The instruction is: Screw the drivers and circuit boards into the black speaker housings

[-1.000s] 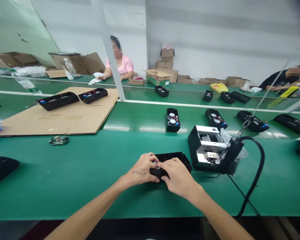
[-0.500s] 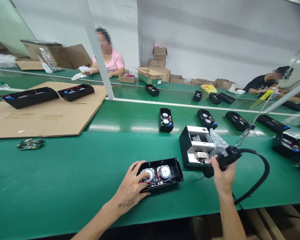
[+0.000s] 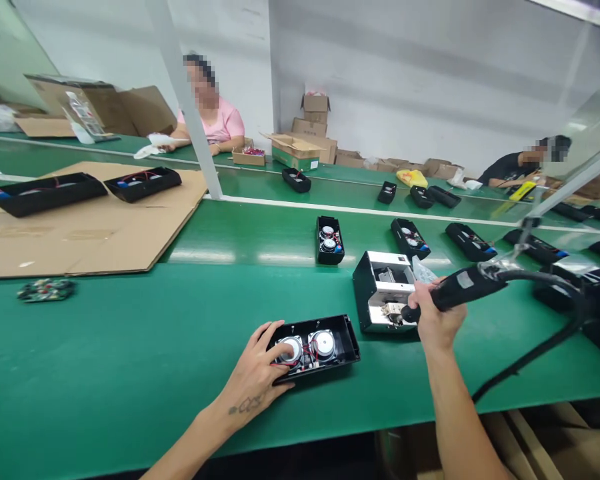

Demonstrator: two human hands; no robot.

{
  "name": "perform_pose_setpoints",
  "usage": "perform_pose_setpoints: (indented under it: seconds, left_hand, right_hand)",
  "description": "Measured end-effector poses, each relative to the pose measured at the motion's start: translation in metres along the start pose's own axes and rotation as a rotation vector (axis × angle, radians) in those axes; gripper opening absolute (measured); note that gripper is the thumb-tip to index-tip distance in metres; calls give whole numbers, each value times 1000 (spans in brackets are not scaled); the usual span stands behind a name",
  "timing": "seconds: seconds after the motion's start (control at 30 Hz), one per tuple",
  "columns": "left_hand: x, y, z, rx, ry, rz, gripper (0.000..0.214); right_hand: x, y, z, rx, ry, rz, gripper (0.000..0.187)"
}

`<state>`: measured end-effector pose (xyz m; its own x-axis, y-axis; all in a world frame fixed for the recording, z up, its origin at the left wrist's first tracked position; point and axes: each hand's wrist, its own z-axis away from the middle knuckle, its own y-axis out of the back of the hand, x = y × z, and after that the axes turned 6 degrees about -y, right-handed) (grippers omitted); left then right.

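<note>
My left hand (image 3: 257, 363) grips the left end of an open black speaker housing (image 3: 349, 345), one finger resting on the nearer of two round speakers (image 3: 323, 345) inside it. Red wires run between the speakers. My right hand (image 3: 437, 319) is closed around a black electric screwdriver (image 3: 467, 287), tilted, with a cable at its rear end and a hanger above it. The screwdriver's tip is at the front opening of a black and silver screw feeder (image 3: 370, 293); whether a screw sits on the bit is hidden.
Behind the feeder stand more black speaker housings (image 3: 330, 240). At left lies a cardboard sheet (image 3: 105, 240) carrying two housings, and a bundle of circuit boards (image 3: 47, 290). A white post (image 3: 193, 113) rises beyond. Two people sit across the green bench (image 3: 145, 373).
My right hand has raised the screwdriver from a downward slant and brought its tip to the feeder's front. My left hand stays on the housing; the whole view has shifted slightly.
</note>
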<state>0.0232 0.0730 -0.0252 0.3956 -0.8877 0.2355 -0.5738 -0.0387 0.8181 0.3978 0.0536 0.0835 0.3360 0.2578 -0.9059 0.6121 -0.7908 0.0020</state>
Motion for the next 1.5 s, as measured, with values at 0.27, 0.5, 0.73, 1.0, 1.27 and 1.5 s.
perform_pose_setpoints:
  seconds: [0.27,0.5,0.73,1.0,1.27,1.5]
  left_hand:
    - [4,2,0,-19,-8,-7,21]
    - [4,3,-1,-12,-2,13,22]
    - [3,2,1,-37,7,4,21]
    - [4,1,1,-24,-9,2,23]
    - [3,-1,3,-19,-14,23,23]
    - [3,0,3,-10,-1,15,21]
  right_hand:
    - [-30,-7,59,-429,-227,-346,42]
    - [-52,-42,108,-572,-121,-536,27]
    - [-36,-54,120,-604,-150,-517,28]
    - [-34,-61,132,-596,-150,-527,22]
    - [-31,-53,133,-637,-136,-429,23]
    - [-46,-35,106,-572,-95,-610,32]
